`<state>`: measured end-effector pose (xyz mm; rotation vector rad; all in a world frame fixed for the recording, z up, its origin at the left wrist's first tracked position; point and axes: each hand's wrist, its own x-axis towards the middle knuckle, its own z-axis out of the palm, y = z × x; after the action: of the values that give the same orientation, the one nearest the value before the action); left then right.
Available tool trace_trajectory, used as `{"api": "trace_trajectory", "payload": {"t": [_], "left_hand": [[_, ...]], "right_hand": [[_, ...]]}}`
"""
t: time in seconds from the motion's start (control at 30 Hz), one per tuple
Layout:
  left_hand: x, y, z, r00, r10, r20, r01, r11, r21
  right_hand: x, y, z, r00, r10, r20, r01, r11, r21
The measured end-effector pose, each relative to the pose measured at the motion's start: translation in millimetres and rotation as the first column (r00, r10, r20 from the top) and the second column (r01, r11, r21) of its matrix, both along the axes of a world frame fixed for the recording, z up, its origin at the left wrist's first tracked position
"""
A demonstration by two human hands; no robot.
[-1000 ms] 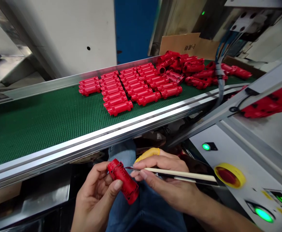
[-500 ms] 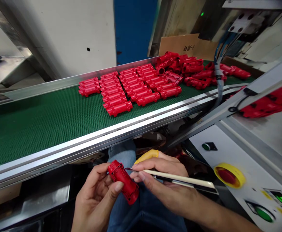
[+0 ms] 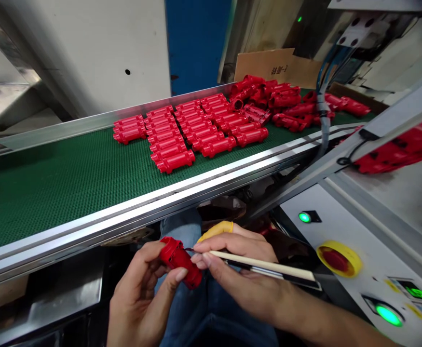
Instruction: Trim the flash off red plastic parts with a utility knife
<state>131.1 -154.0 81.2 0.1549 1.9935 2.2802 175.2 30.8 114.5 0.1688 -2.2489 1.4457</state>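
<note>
Two bare hands below a green woven conveyor belt point(image 3: 51, 202): left hand point(image 3: 136, 289) grips a red moulded-plastic cylindrical housing point(image 3: 178, 260); right hand point(image 3: 239, 265) pinches a slim cream-handled blade point(image 3: 261, 264), tip at the housing's end.

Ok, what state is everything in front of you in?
Left hand, gripping the red plastic part
Red plastic part, held, knife tip at it
Right hand, pinching a trimming knife
Trimming knife, blade at the part
Yellow finger cot, on a right-hand finger
Green conveyor belt, carrying red parts
Red parts, near rows neat, far end heaped
Green indicator light, lit
Emergency stop button, cannot tell if pressed
</note>
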Motion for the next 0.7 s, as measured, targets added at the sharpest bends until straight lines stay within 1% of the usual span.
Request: {"api": "trace_trajectory", "payload": {"t": [0.07,0.17,0.33,0.4,0.47,0.53,0.6,0.67,0.7], "left_hand": [[-2,0,0.2,1.0,0.003,-0.013,-0.003,1.0,-0.011],[0,1,0.8,0.999,0.029,-0.013,-0.029,1.0,-0.007],[1,-2,-0.8,0.997,0.066,0.047,-0.067,0.998,0.013],[-3,-5,-3.7,0.996,0.077,0.037,-0.077,0.997,0.015],[-8,-9,-7.2,0.999,0.049,-0.002,-0.049,0.999,0.025],[-11,-12,-9.7,1.0,0.017,-0.008,-0.016,0.999,0.045],[-12,-13,-10.7,0.999,0.024,0.048,-0.028,0.997,0.067],[-11,-13,-11.1,0.993,0.044,0.11,-0.054,0.994,0.095],[-11,-12,-11.2,0.992,0.032,0.125,-0.045,0.993,0.105]], "right_hand": [[-1,-1,-1.5,1.0,-0.007,-0.029,0.007,1.0,0.002],[-1,-1,-5.7,0.996,0.024,-0.081,-0.025,1.0,-0.015],[5,2,-9.2,0.994,0.09,-0.069,-0.09,0.996,-0.001],[8,3,-9.1,0.994,0.094,-0.062,-0.094,0.996,-0.007],[11,5,-8.6,0.994,0.1,-0.042,-0.101,0.995,-0.021],[13,8,-7.5,0.992,0.126,-0.025,-0.127,0.991,-0.037],[15,11,-5.9,0.989,0.146,-0.03,-0.147,0.988,-0.046],[15,12,-4.9,0.989,0.133,-0.064,-0.135,0.99,-0.033],[16,12,-5.1,0.989,0.117,-0.086,-0.12,0.992,-0.026]]}}
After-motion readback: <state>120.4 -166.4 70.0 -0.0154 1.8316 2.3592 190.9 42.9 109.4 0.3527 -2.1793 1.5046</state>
